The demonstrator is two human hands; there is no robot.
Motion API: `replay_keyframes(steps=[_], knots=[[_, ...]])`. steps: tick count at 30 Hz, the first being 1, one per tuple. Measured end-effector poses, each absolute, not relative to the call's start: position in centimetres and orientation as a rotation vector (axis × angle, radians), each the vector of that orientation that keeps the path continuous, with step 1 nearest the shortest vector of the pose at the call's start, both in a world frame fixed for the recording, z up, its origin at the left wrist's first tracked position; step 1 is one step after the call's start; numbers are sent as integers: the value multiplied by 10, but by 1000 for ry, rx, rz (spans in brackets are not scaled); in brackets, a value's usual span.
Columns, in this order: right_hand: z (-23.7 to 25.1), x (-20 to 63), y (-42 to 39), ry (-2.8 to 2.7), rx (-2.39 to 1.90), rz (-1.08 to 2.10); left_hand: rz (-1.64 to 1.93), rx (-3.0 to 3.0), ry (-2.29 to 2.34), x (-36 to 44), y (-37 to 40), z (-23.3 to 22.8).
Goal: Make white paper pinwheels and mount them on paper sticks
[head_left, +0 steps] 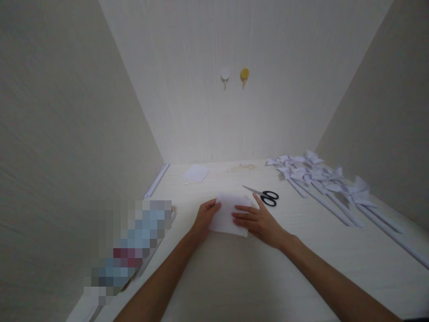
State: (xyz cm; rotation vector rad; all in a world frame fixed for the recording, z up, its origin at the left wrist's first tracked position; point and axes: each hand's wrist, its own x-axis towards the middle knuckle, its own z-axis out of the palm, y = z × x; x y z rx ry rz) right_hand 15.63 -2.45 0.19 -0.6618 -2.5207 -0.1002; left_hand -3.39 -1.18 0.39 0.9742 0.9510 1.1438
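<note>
A square white sheet of paper (pixel 228 217) is in front of me above the table. My left hand (pixel 205 219) pinches its left edge, thumb on the near face and the other fingers mostly hidden behind. Across the paper's right side lie the stretched fingers of my right hand (pixel 256 219), the thumb raised and apart. Just beyond that thumb rests a pair of scissors (pixel 266 196) with black handles, blades pointing left. Another white paper square (pixel 196 173) lies flat farther back, left of centre.
Several white rolled-paper windmill-like pieces (pixel 301 174) with long sticks spread along the right side. One paper roll (pixel 157 180) lies by the left wall. A blurred-out bluish item (pixel 140 246) is at the lower left. White (pixel 225 74) and yellow (pixel 244 74) hooks are on the back wall.
</note>
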Motion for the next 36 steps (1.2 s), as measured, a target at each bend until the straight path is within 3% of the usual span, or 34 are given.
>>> replay_keyframes(steps=[10,19,36], knots=[[11,151,-33,-2440,-712,201,1018,1226,917,-34,-12,2],[5,151,-27,-2123,-832,236,906,1523,906,-32,-14,0],[6,143,-22,-1633,-1098,1029,711,1452,788,-18,-30,11]])
